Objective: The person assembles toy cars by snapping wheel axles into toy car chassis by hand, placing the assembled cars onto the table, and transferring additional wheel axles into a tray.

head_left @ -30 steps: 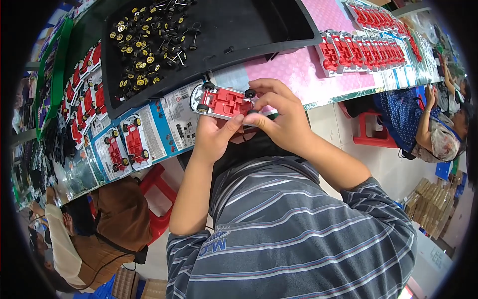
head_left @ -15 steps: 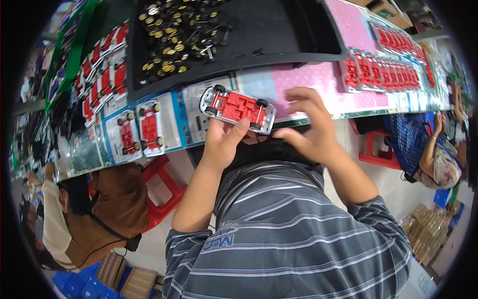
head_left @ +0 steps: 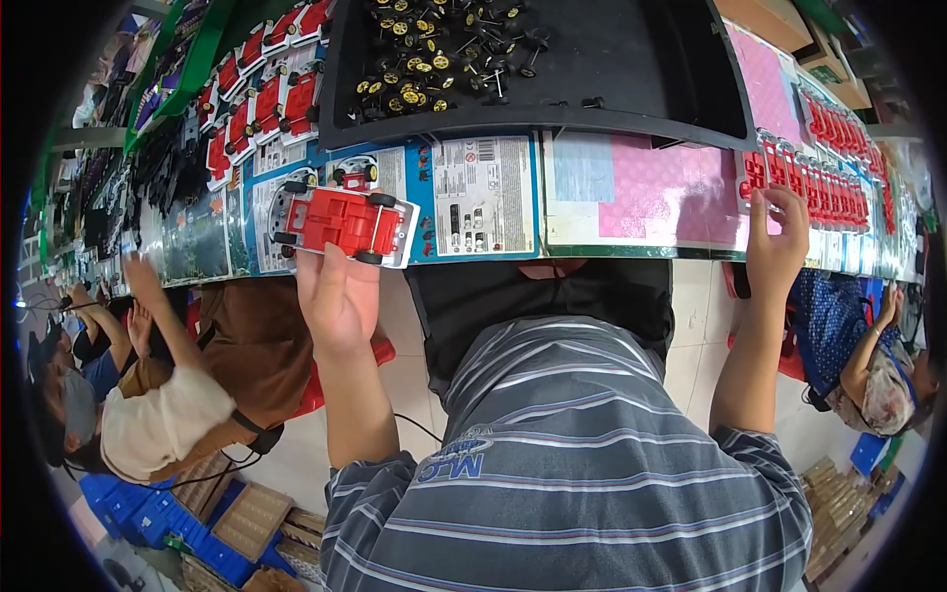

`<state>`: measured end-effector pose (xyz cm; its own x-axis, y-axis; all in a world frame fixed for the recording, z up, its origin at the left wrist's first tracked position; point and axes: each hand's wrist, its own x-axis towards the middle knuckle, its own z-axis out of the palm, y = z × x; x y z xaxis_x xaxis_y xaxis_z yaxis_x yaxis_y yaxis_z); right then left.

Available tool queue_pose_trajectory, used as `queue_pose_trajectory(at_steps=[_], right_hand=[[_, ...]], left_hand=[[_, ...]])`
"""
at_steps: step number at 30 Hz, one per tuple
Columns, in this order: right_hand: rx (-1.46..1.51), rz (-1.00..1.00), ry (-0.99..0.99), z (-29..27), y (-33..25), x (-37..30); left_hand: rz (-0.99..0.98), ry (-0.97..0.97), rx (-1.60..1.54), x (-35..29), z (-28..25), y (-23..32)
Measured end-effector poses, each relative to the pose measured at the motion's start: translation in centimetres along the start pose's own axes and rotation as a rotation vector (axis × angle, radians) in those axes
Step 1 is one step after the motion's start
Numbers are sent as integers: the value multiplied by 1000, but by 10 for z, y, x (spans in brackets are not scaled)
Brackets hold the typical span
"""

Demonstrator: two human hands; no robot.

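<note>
My left hand [head_left: 340,301] grips a toy car [head_left: 340,222] from below at its near side. The car is upside down, showing its red chassis, white-silver body edge and four black wheels. Part of another toy car [head_left: 355,170] lies on the table just behind it, mostly covered. At the right, my right hand [head_left: 779,242] reaches to the near end of a row of toy cars [head_left: 814,192] with red undersides and no wheels visible. Its thumb and fingers are apart at the leftmost car; whether they touch it is hard to tell.
A black tray [head_left: 552,123] at the back holds loose axles [head_left: 419,54] with black and yellow wheels. Wheeled cars [head_left: 266,104] stand in rows at the left, near a green bin [head_left: 158,94]. Printed cards [head_left: 483,197] lie under the clear table cover. People sit at both sides.
My left hand has carried the car leftward, over the wheeled cars there. My right hand has left the car and moved right to the row of wheelless cars. My view has shifted.
</note>
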<state>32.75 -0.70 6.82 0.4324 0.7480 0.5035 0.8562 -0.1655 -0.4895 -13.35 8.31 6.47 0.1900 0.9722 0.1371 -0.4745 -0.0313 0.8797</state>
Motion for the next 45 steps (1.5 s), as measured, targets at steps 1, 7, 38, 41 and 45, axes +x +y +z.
queue_pose_trajectory(at_steps=[1, 7, 38, 41, 45], right_hand=[[-2, -18, -10, 1, -4, 0], [77, -86, -70, 12, -44, -5], [-405, -65, -154, 10, 20, -14], [-330, -41, -108, 10, 19, -12], [-254, -22, -7, 5, 20, -11]], left_hand=[[-1, -2, -3, -1, 0, -2], [-1, -22, -21, -1, 20, -10], [-479, 696, 880, 68, -235, 95], [-442, 639, 728, 60, -243, 96], [-548, 642, 908, 58, -241, 106]])
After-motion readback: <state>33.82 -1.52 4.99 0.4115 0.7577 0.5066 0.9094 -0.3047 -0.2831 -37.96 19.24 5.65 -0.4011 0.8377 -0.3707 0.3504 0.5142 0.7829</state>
